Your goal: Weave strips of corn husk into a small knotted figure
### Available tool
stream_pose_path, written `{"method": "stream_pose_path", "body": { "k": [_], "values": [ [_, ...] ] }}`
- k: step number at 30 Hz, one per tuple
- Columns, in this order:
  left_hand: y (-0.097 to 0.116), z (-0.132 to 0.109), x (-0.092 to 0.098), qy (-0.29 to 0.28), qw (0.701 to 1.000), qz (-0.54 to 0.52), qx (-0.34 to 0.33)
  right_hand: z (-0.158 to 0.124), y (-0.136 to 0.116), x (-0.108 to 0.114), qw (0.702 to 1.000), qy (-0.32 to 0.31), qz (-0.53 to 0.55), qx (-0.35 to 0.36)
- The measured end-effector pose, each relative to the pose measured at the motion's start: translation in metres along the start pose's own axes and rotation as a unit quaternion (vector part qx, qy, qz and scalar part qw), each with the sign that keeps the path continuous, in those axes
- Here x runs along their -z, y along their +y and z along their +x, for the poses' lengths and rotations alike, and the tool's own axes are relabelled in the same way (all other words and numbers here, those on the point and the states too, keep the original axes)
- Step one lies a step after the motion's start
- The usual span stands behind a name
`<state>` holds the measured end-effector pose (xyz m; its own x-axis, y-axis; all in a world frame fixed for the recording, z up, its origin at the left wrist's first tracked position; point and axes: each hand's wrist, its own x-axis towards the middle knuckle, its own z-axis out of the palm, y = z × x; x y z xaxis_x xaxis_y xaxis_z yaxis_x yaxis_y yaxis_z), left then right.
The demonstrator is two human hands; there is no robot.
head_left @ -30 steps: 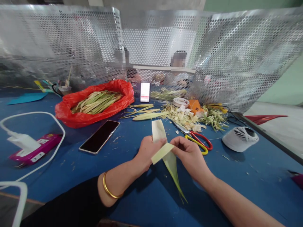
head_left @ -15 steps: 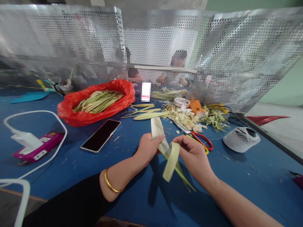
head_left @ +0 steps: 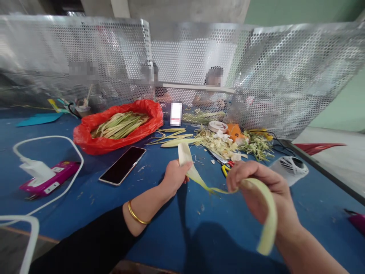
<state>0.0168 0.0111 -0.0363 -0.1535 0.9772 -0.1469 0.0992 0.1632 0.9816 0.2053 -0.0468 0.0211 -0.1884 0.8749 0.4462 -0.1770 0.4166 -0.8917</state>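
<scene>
My left hand (head_left: 175,176) pinches a pale green-white leaf (head_left: 185,153) that looks like corn husk, its broad end pointing up. From its lower end a thin green strand stretches right to my right hand (head_left: 264,190). That hand is closed on a second, curled leaf strip (head_left: 270,213), which arcs over the fingers and hangs down, slightly blurred. Behind the right hand, scissors (head_left: 225,167) with red and yellow handles lie partly hidden. Several more pale leaves (head_left: 176,142) lie flat beyond my left hand.
Long leaves fill a red plastic bag (head_left: 116,142) at left, near a phone (head_left: 123,166) and a purple power strip (head_left: 53,180) with a white cable. Leaf scraps (head_left: 221,144), a tape roll (head_left: 218,126) and a white spool-like object (head_left: 291,170) lie right. A perforated metal screen (head_left: 194,49) stands behind.
My right hand has pulled away to the right with the curled strip, stretching a thin strand between the hands. The left hand stays nearly in place, still on its leaf.
</scene>
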Motion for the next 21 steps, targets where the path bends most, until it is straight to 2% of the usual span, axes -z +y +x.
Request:
{"method": "stream_pose_path", "body": {
  "k": [2,6,8,10,12,15,17,19,21],
  "values": [
    [0.001,0.001,0.001,0.004,1.0,-0.001,0.001,0.001,-0.009,0.006,0.999,-0.008,0.038,-0.007],
    [0.002,0.004,0.003,0.014,1.0,0.004,0.001,0.001,-0.017,0.02,0.99,-0.035,0.114,-0.075],
    [0.003,0.005,0.004,0.018,1.0,0.005,0.001,0.002,-0.016,0.025,0.983,-0.028,0.164,-0.075],
    [0.003,0.005,0.004,0.018,1.0,0.004,0.003,0.006,-0.011,0.024,0.982,-0.01,0.162,-0.101],
    [0.004,0.002,0.003,0.009,1.0,0.001,0.009,0.012,-0.003,0.02,0.982,0.005,0.083,-0.172],
    [0.007,-0.005,0.002,-0.029,0.999,-0.012,0.011,0.022,0.02,0.016,0.963,0.01,-0.085,-0.254],
    [0.009,-0.011,0.001,-0.059,0.998,-0.026,0.007,0.025,0.037,0.018,0.94,-0.025,-0.18,-0.288],
    [0.012,-0.016,0.001,-0.079,0.996,-0.033,0.007,0.026,0.051,0.023,0.911,-0.043,-0.298,-0.281],
    [0.014,-0.02,0.0,-0.086,0.996,-0.032,0.01,0.024,0.058,0.027,0.877,-0.059,-0.408,-0.246]
  ]
}}
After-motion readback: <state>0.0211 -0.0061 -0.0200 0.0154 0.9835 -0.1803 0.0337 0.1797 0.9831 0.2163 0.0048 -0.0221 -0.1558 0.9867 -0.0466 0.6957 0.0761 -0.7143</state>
